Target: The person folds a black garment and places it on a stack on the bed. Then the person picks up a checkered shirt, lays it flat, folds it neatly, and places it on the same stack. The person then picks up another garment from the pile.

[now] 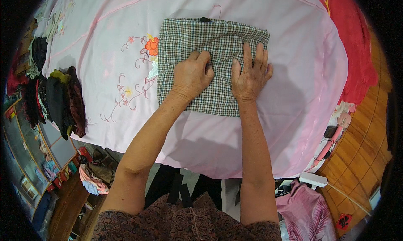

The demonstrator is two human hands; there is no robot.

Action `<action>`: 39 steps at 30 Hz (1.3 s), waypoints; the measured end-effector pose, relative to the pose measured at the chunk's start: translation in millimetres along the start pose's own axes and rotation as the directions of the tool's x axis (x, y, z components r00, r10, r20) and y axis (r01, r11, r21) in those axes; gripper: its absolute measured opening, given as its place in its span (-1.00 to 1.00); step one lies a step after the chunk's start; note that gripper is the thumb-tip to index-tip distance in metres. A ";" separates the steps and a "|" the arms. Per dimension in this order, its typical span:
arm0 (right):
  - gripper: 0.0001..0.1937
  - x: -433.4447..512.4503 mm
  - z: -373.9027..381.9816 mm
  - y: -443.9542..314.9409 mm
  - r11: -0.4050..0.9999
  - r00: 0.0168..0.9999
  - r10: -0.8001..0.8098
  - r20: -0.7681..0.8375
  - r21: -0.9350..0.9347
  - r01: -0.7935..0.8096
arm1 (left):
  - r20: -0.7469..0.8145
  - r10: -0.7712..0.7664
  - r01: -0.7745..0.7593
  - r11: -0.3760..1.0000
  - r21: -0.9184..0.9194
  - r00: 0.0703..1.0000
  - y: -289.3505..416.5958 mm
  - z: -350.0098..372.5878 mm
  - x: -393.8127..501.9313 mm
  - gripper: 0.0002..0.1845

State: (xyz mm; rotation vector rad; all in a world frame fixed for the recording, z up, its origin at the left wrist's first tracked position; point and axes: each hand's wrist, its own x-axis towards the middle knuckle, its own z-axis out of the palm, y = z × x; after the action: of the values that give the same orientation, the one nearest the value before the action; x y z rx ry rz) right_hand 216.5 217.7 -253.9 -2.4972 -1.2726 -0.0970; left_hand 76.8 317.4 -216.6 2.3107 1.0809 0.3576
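Note:
A green, black and white checked garment (217, 96) lies folded into a rough rectangle on a pink embroidered bed cover (119, 52). Its surface is slightly rumpled, and a small dark patch shows at the middle of its far edge. My left hand (192, 72) rests on the middle of the cloth with its fingers curled into a fist. The fingertips are turned under, so whether they pinch any fabric is hidden. Flat on the right part of the garment lies my right hand (251, 71), palm down, fingers spread.
Dark folded clothes (64, 102) lie at the bed's left edge. A red blanket (357, 49) covers the far right side. Near the right edge are a pink hand fan (343, 119) and a white power strip (313, 179). Pink patterned fabric (307, 212) hangs at the lower right.

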 end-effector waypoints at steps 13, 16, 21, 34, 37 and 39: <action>-0.41 -3.7 0.7 -1.5 1.000 0.999 0.028 0.031 -0.006 -0.028 | -0.164 -0.087 0.028 0.942 -0.335 0.983 -16.3 -44.0 -32.5 -0.71; -0.41 -1.9 -1.9 -2.1 0.999 0.997 0.054 0.061 -0.012 -0.053 | -0.301 0.008 -0.006 1.000 0.007 0.954 -20.1 -51.3 -48.5 -0.50; -0.38 4.6 -23.1 -4.6 0.988 0.985 0.095 0.143 0.106 -0.111 | -0.199 -0.314 0.305 0.949 -0.077 0.928 -18.6 -55.4 -51.9 0.02; -0.41 -179.3 -108.2 -61.5 -0.608 0.245 0.330 0.912 0.404 -0.684 | 0.404 -0.609 0.545 0.056 -0.837 0.683 -4.1 -52.5 -118.5 0.00; -0.35 -170.9 -106.7 -66.0 -0.713 0.370 0.107 0.923 0.331 -0.618 | 0.406 -0.641 0.517 -0.016 -0.856 0.651 6.4 -58.0 -158.0 -0.13; -0.37 -148.3 -109.6 -64.0 -0.749 0.442 0.096 0.892 0.357 -0.558 | 0.431 -0.666 0.517 -0.079 -0.853 0.609 21.1 -68.4 -178.5 -0.15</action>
State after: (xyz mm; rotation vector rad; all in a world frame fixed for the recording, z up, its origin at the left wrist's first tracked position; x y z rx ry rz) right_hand 86.8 102.1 -165.0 -0.8551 0.5570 1.2379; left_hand -55.4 194.8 -149.7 0.5127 1.2956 0.5730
